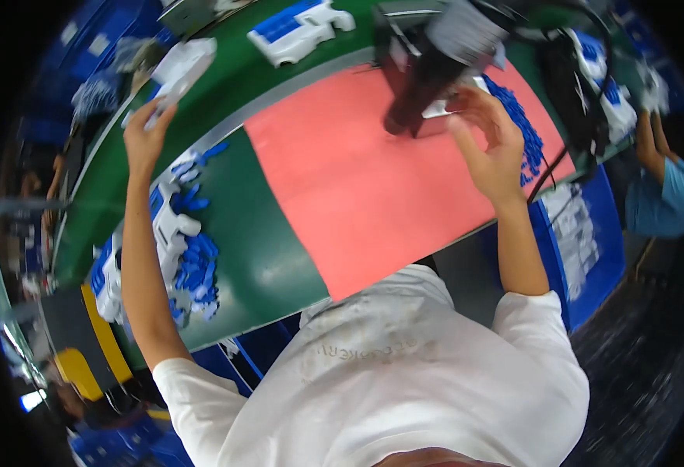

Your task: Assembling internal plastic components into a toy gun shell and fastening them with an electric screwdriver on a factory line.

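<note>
At the far left, my left hand (pixel 146 134) is raised over the green conveyor with its fingers closed on a white plastic shell (pixel 185 66). My right hand (pixel 496 144) is at the right end of the pink mat (pixel 357 171), its thumb and curved fingers apart. Just beyond those fingers, a small white piece (pixel 438 109) shows at the foot of a black machine (pixel 427 66); motion blurs it. Beside my right hand lies a heap of small blue parts (pixel 521 128).
Blue parts (pixel 200 268) and white housings (pixel 169 226) lie by my left forearm. A white-and-blue housing (pixel 299 33) is on the conveyor (pixel 229 58). A blue bin (pixel 603 241) holds white pieces at right. Another person in light blue (pixel 665 198) stands beyond it.
</note>
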Available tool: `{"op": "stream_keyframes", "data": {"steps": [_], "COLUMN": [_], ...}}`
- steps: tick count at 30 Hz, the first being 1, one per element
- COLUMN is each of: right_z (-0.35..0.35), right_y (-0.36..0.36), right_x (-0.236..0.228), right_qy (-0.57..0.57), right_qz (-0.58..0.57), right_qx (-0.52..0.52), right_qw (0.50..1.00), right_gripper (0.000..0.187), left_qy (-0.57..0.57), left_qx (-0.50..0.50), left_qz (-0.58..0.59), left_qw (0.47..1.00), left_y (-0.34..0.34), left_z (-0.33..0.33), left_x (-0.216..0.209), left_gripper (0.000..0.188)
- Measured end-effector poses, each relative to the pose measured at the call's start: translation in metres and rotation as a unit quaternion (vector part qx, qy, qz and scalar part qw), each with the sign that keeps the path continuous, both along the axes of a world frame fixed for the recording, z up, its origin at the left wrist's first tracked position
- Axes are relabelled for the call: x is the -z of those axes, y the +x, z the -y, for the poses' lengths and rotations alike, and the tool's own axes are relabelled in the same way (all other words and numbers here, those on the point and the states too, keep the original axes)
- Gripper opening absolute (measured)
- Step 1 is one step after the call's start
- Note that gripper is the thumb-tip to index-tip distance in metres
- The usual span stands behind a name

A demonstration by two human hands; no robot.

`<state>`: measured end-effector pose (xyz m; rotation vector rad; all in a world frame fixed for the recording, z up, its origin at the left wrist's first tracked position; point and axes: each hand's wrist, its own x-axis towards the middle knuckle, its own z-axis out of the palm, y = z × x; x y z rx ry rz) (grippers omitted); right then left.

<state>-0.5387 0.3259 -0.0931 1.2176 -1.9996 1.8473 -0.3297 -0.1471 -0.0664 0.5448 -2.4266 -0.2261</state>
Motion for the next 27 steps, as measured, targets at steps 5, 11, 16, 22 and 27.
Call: {"op": "stream_keyframes", "data": {"steps": [5, 11, 16, 22, 27], "right_z": [-0.062, -0.061, -0.052, -0.043, -0.040], "right_y": [-0.027, -0.022, -0.034, -0.030, -0.027], "right_x": [0.034, 0.046, 0.046, 0.055, 0.059], "right_qy": [0.199, 0.328, 0.367, 0.415, 0.466], "right_qz": [0.044, -0.066, -0.066, -0.101, -0.133], "right_qx": [0.147, 0.063, 0.098, 0.147, 0.127], "right_qw": [0.968, 0.940, 0.923, 0.892, 0.865], "right_gripper": [0.022, 0.031, 0.019, 0.012, 0.014], "left_qy": [-0.084, -0.088, -0.028, -0.104, 0.012], "left_qx": [0.014, 0.006, -0.006, 0.168, -0.054], "left_qz": [0.079, 0.186, 0.226, 0.144, 0.379], "left_qw": [0.993, 0.979, 0.974, 0.970, 0.924], "left_y": [-0.003, 0.019, -0.031, -0.189, -0.250], "left_z": [0.095, 0.150, 0.102, -0.025, -0.032], "left_x": [0.054, 0.070, 0.027, 0.026, 0.037], "left_gripper": [0.037, 0.049, 0.085, 0.104, 0.135]}}
